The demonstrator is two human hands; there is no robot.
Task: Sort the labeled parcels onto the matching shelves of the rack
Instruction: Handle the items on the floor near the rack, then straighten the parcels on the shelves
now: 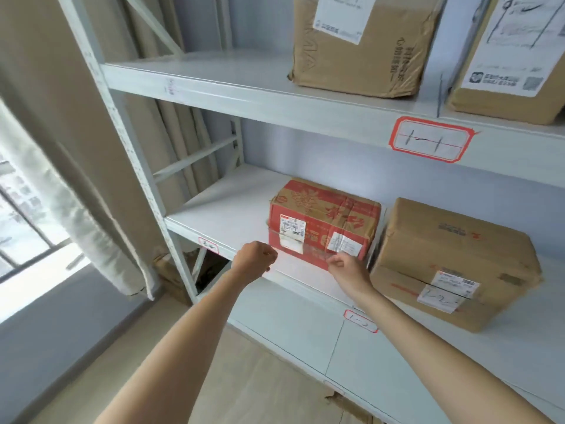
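Note:
A red printed parcel with white shipping labels stands on the middle shelf of the white rack, above the shelf tag "1-2". My left hand hovers at the shelf's front edge, just left of the parcel, with its fingers curled and holding nothing. Directly in front of the parcel's lower front face is my right hand, also curled; whether it touches the box I cannot tell. To the right lies a brown parcel with a handwritten "1-2" note.
The upper shelf, tagged "1-1", carries two brown parcels. A smaller tag marks the middle shelf's left end. The rack upright and a curtain stand to the left by a window.

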